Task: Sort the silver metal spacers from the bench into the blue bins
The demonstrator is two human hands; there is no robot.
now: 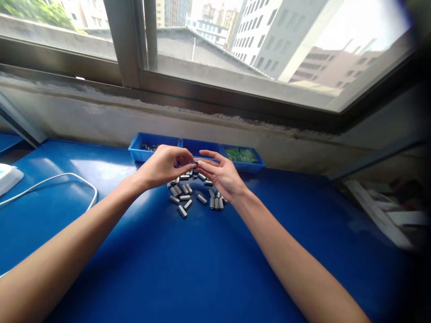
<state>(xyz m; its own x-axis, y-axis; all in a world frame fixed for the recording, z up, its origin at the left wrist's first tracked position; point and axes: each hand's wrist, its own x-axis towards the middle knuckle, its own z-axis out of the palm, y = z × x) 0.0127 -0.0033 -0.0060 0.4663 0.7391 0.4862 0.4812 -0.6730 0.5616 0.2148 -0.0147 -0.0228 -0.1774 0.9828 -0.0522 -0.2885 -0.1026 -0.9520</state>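
Fingertips (189, 168) of the left hand (164, 163) and right hand (225, 174) closed together on one small part (196, 162), loose metal pieces (182, 211) scattered near them on the blue table (215, 264), three blue bins (247, 168) behind, green items (240, 155) in the rightmost, window (235, 87) beyond.

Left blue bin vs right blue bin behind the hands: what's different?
Contents: the left bin holds small grey and dark pieces; the right bin holds green items, too blurred to identify.
Place: the left bin is nearer the left hand, the right bin nearer the right hand.
Shared: both are blue, open-topped, flanking the middle bin.
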